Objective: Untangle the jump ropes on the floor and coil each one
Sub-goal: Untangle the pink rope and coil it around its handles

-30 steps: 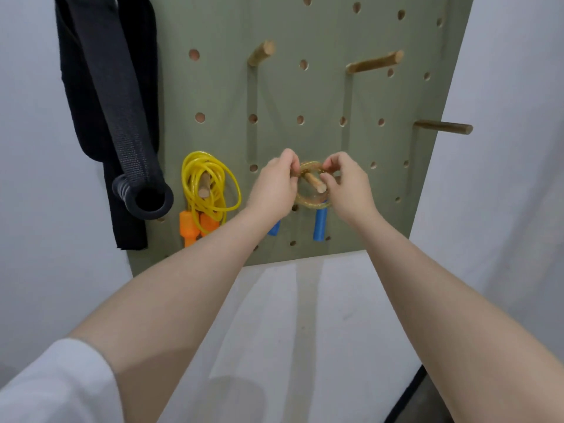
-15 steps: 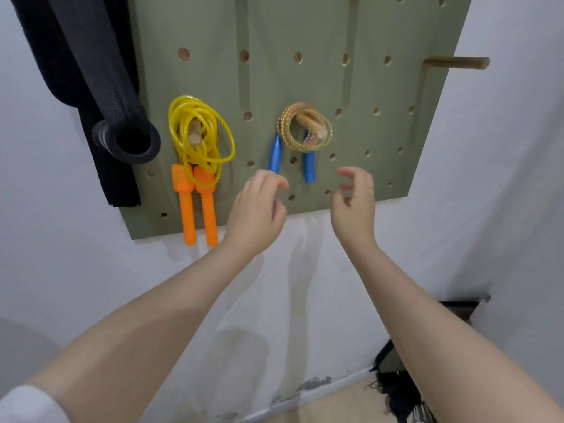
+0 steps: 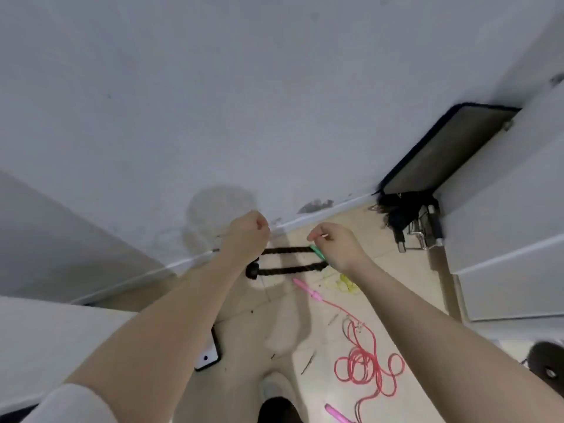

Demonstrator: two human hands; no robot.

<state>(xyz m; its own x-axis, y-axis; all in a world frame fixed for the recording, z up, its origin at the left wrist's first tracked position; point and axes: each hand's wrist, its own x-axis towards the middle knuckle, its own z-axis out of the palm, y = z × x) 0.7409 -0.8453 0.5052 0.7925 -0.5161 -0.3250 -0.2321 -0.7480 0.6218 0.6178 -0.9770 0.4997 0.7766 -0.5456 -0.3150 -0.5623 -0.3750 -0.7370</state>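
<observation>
- Jump ropes lay on the pale tiled floor (image 3: 283, 328): a thin red plastic rope with pink handles (image 3: 364, 366) sprawled in loose overlapping loops toward the floor's near right part, one pink handle reaching up toward the middle and the other at the bottom edge
- A thick black braided rope (image 3: 290, 259) lay in two parallel runs close to the wall edge of the floor, and a pale yellow-green cord (image 3: 343, 283) sat bunched just beside it, under the right wrist
- The left hand (image 3: 245, 236) hung above the black rope with fingers curled into a fist; nothing showed in its grip
- The right hand (image 3: 334, 244) also had curled fingers; a green handle (image 3: 317, 252) showed at its lower edge, but whether the hand gripped it or only hung in front of it I could not tell
- Both arms were stretched down and forward, probably because the ropes left to sort lay low by the wall
- The red rope looked uncoiled, so the task seemed unfinished
</observation>
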